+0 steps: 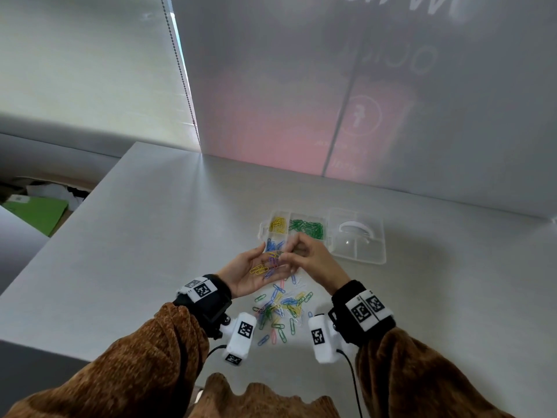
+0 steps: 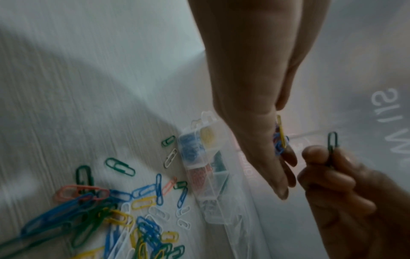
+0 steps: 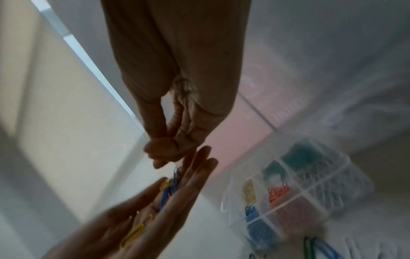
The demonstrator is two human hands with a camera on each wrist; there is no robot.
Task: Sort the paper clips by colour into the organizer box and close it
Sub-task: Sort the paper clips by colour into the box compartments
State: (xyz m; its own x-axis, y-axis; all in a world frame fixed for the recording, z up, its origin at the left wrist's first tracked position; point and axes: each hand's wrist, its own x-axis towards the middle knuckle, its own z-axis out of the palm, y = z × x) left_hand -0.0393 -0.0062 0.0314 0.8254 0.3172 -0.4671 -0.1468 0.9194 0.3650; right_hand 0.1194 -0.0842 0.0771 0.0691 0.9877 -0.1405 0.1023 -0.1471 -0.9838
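My left hand (image 1: 256,267) is held palm up above the table with straight fingers, and several yellow and blue paper clips (image 1: 265,267) lie on its palm. My right hand (image 1: 304,254) is beside its fingertips and pinches a green paper clip (image 2: 332,145) between thumb and finger. Just behind the hands sits the clear organizer box (image 1: 261,229), with its lid (image 1: 358,236) folded open to the right. It holds yellow clips (image 1: 277,224), green clips (image 1: 307,229), blue clips (image 1: 272,245) and red clips (image 3: 278,191) in separate compartments. A mixed pile of loose clips (image 1: 280,312) lies on the table between my wrists.
The grey table (image 1: 150,251) ends at an edge on the left, with a green object (image 1: 39,212) on the floor beyond it. A frosted panel (image 1: 391,116) stands close behind the box. Bare tabletop stretches to the left and right of the box.
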